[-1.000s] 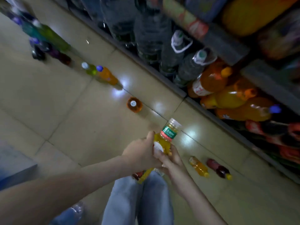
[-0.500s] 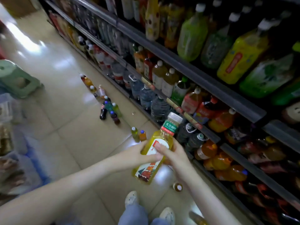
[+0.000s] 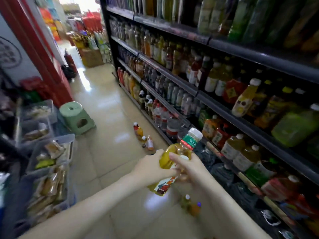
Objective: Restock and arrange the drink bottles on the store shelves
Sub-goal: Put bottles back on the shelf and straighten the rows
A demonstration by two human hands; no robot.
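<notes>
Narrow shop aisle here, shiny tiled floor with dark shelves packed with drinks running down the right side. Closest in, both hands are wrapped around one tea bottle held out over the floor: yellow-gold liquid, green neck band, clear cap, tilted so the cap leans up and right toward the shelves. The left hand is clenched around the middle of it from the left, and the right hand grasps it from the right, fingers laid across the front of the label. Just below the hands, two small bottles stand on the floor, one with a white cap, one with a blue cap. A bit further up the aisle there's another little cluster of floor bottles close to the bottom shelf. On the left, clear bins of packaged snacks, then a pale green stool. Way at the back it's cardboard boxes, all pretty blurry.
</notes>
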